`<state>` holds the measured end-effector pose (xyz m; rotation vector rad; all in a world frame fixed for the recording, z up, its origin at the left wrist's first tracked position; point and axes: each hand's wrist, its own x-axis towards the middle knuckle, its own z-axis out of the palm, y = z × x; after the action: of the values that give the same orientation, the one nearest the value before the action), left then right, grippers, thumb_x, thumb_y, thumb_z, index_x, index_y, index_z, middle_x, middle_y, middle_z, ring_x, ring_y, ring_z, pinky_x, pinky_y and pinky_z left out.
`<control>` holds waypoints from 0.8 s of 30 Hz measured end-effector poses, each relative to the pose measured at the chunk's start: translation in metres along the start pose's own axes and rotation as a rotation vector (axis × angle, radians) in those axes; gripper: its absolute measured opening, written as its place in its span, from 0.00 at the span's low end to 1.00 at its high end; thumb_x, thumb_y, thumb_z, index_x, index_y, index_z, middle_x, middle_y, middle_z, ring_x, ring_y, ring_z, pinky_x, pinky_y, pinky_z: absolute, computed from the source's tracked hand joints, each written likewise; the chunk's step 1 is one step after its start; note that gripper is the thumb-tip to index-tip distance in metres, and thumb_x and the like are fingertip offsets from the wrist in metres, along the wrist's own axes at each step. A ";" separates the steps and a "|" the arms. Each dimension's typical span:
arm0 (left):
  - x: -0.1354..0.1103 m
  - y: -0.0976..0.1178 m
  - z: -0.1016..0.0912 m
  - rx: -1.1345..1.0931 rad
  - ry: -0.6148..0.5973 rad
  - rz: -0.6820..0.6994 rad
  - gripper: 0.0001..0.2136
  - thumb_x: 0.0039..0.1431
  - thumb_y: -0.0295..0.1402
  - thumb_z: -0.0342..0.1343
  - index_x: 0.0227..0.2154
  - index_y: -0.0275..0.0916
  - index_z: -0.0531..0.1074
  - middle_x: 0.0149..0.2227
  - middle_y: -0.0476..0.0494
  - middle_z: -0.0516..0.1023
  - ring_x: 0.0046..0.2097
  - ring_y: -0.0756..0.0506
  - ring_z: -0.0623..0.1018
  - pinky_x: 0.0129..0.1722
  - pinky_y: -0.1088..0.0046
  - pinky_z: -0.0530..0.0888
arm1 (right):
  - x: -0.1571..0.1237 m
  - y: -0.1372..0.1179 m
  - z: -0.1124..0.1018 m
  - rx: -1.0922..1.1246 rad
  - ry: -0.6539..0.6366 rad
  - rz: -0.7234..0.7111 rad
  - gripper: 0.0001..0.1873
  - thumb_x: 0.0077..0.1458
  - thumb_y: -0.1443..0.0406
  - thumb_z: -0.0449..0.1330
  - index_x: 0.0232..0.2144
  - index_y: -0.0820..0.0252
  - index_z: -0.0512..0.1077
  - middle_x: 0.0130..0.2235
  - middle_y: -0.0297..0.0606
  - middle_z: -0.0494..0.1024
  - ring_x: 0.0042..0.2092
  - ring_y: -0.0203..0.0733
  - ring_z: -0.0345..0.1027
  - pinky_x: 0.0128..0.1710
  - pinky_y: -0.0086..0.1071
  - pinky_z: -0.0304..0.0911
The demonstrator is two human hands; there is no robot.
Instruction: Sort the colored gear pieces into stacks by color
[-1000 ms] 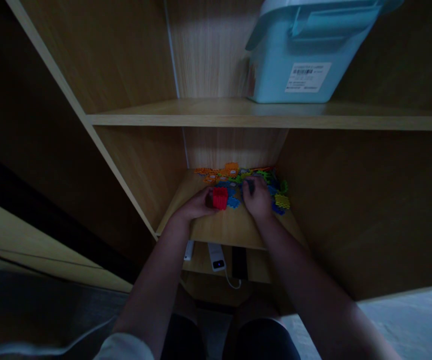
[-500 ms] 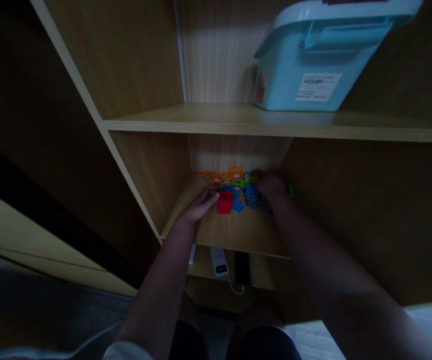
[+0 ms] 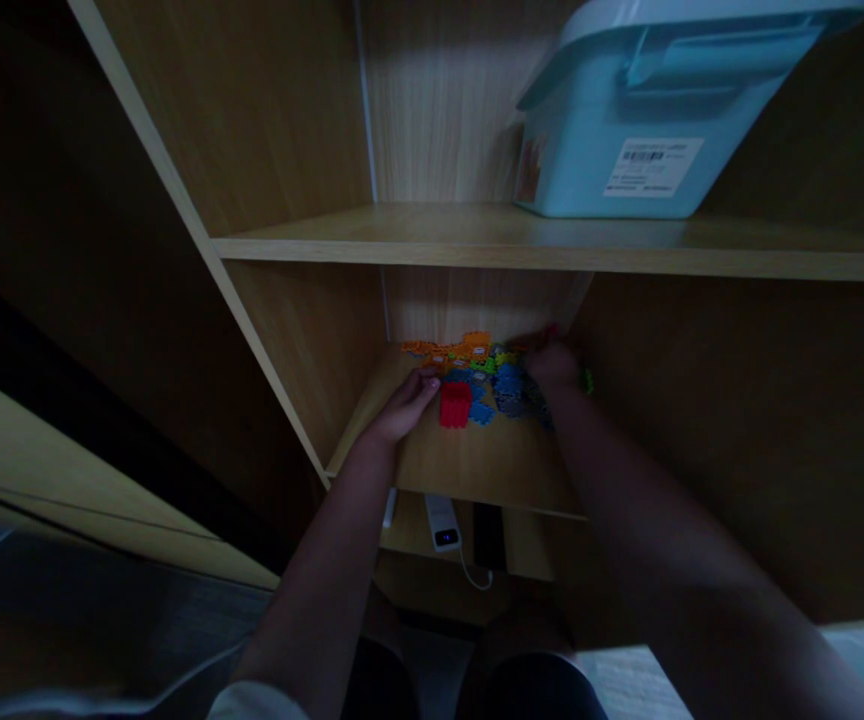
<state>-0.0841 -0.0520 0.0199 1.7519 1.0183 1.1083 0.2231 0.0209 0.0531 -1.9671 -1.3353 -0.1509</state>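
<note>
In the centre of the frame, the left hand (image 3: 408, 400) is at the left side of a red stack (image 3: 454, 405), which stands on the middle shelf (image 3: 477, 470). The fingertips are very near to this stack, but I cannot tell whether they touch it or whether the grip is closed on anything. The right hand (image 3: 554, 365) is a little right of the centre, reaching toward the back corner of the same shelf. A small red piece (image 3: 550, 332) shows just above its fingers; the fingers are mostly hidden, so I cannot tell if they are clamped on it or are apart.

Between the two hands lie blue pieces (image 3: 508, 380), some of them just beside the red stack. Behind these, toward the back panel, there are orange pieces (image 3: 477, 346) and some yellow-green pieces (image 3: 486, 366). One green piece (image 3: 589, 381) is visible to the right of the right wrist.

In the upper right of the frame, a light blue bin (image 3: 574, 150) with a white label (image 3: 653, 167) stands on the upper shelf (image 3: 447, 225). In the lower centre, a white device (image 3: 441, 515) with a small dark display lies beside a black flat object (image 3: 489, 535), and a white cable (image 3: 473, 578) curves below them
</note>
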 end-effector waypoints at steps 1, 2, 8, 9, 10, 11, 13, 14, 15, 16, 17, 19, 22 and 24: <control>0.001 -0.001 0.000 0.001 0.008 0.000 0.30 0.69 0.62 0.52 0.59 0.44 0.72 0.65 0.37 0.76 0.71 0.33 0.70 0.76 0.48 0.61 | -0.001 -0.001 -0.003 0.019 0.025 0.022 0.26 0.69 0.52 0.54 0.44 0.70 0.81 0.41 0.63 0.82 0.49 0.61 0.79 0.49 0.47 0.71; 0.001 -0.003 0.001 0.001 0.017 0.002 0.30 0.70 0.62 0.52 0.59 0.44 0.73 0.65 0.37 0.76 0.71 0.33 0.70 0.75 0.47 0.61 | -0.003 -0.001 -0.007 0.040 0.044 0.029 0.26 0.70 0.52 0.54 0.42 0.70 0.81 0.40 0.62 0.82 0.48 0.62 0.79 0.48 0.48 0.71; 0.004 -0.008 0.002 -0.009 0.033 -0.008 0.30 0.70 0.62 0.51 0.60 0.43 0.72 0.66 0.36 0.75 0.70 0.34 0.71 0.75 0.48 0.62 | -0.029 0.009 -0.034 0.210 0.215 0.004 0.18 0.69 0.60 0.53 0.43 0.65 0.80 0.44 0.57 0.83 0.47 0.58 0.78 0.49 0.48 0.71; 0.004 -0.008 0.002 -0.011 0.029 -0.009 0.30 0.70 0.62 0.51 0.60 0.43 0.72 0.66 0.36 0.75 0.70 0.34 0.71 0.75 0.49 0.63 | -0.036 0.011 -0.037 0.242 0.247 -0.007 0.17 0.67 0.62 0.53 0.43 0.64 0.80 0.45 0.55 0.83 0.48 0.57 0.78 0.50 0.48 0.71; 0.004 -0.008 0.001 -0.011 0.026 -0.011 0.30 0.70 0.62 0.51 0.60 0.44 0.72 0.66 0.36 0.75 0.70 0.34 0.71 0.74 0.50 0.63 | -0.043 0.014 -0.040 0.272 0.270 -0.019 0.16 0.65 0.63 0.54 0.43 0.63 0.80 0.45 0.54 0.84 0.48 0.57 0.78 0.52 0.48 0.71; 0.004 -0.008 0.001 -0.010 0.025 -0.013 0.30 0.69 0.63 0.52 0.59 0.44 0.72 0.65 0.37 0.76 0.70 0.34 0.71 0.74 0.50 0.63 | -0.050 0.016 -0.043 0.301 0.280 -0.024 0.14 0.63 0.64 0.55 0.42 0.62 0.80 0.45 0.52 0.84 0.48 0.56 0.78 0.52 0.48 0.71; 0.003 -0.006 0.001 -0.006 0.027 -0.016 0.31 0.68 0.64 0.52 0.59 0.44 0.72 0.64 0.37 0.76 0.70 0.34 0.71 0.74 0.50 0.64 | -0.065 0.020 -0.047 0.357 0.276 0.006 0.12 0.61 0.63 0.57 0.40 0.60 0.79 0.44 0.50 0.85 0.46 0.55 0.79 0.51 0.47 0.72; 0.003 -0.006 0.000 -0.002 0.028 -0.017 0.31 0.68 0.64 0.52 0.58 0.44 0.73 0.64 0.36 0.77 0.69 0.34 0.72 0.73 0.50 0.64 | -0.072 0.021 -0.049 0.387 0.265 0.033 0.11 0.61 0.62 0.58 0.39 0.60 0.78 0.43 0.50 0.85 0.45 0.54 0.79 0.49 0.46 0.72; 0.004 -0.005 0.000 0.002 0.030 -0.017 0.31 0.67 0.64 0.52 0.58 0.44 0.73 0.63 0.36 0.77 0.69 0.33 0.72 0.73 0.50 0.64 | -0.079 0.022 -0.051 0.419 0.254 0.054 0.10 0.60 0.60 0.59 0.39 0.59 0.77 0.42 0.49 0.85 0.43 0.54 0.79 0.47 0.45 0.72; 0.004 -0.005 0.000 0.005 0.033 -0.017 0.32 0.67 0.64 0.52 0.58 0.43 0.73 0.63 0.35 0.77 0.68 0.33 0.72 0.73 0.50 0.64 | -0.087 0.022 -0.054 0.455 0.250 0.059 0.11 0.60 0.59 0.61 0.40 0.58 0.76 0.42 0.48 0.85 0.42 0.52 0.79 0.46 0.45 0.73; 0.004 -0.004 0.000 0.007 0.034 -0.015 0.31 0.67 0.64 0.52 0.58 0.43 0.73 0.62 0.35 0.77 0.68 0.33 0.72 0.72 0.50 0.65 | -0.095 0.020 -0.058 0.502 0.245 0.044 0.13 0.59 0.57 0.63 0.43 0.58 0.75 0.42 0.47 0.85 0.42 0.52 0.79 0.45 0.44 0.73; 0.004 -0.004 0.000 0.006 0.032 -0.011 0.31 0.67 0.64 0.52 0.57 0.45 0.74 0.62 0.36 0.78 0.68 0.33 0.73 0.72 0.51 0.65 | -0.114 0.013 -0.069 0.617 0.205 0.001 0.20 0.60 0.54 0.65 0.49 0.57 0.72 0.42 0.46 0.84 0.41 0.50 0.79 0.42 0.43 0.74; 0.005 -0.005 0.000 -0.010 0.033 -0.004 0.31 0.67 0.65 0.53 0.57 0.45 0.74 0.60 0.37 0.78 0.67 0.34 0.73 0.71 0.51 0.65 | -0.151 -0.005 -0.100 0.780 0.126 -0.103 0.21 0.63 0.53 0.65 0.54 0.53 0.70 0.43 0.44 0.83 0.41 0.49 0.80 0.41 0.43 0.76; 0.004 -0.004 0.001 -0.015 0.036 0.000 0.31 0.67 0.65 0.52 0.57 0.45 0.74 0.60 0.37 0.78 0.67 0.34 0.73 0.72 0.51 0.65 | -0.183 -0.016 -0.130 0.841 0.081 -0.191 0.21 0.65 0.54 0.65 0.57 0.48 0.70 0.45 0.43 0.83 0.42 0.50 0.80 0.42 0.46 0.78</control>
<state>-0.0830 -0.0466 0.0169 1.7256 1.0288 1.1480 0.1656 -0.1961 0.0678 -1.1179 -1.2488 0.2130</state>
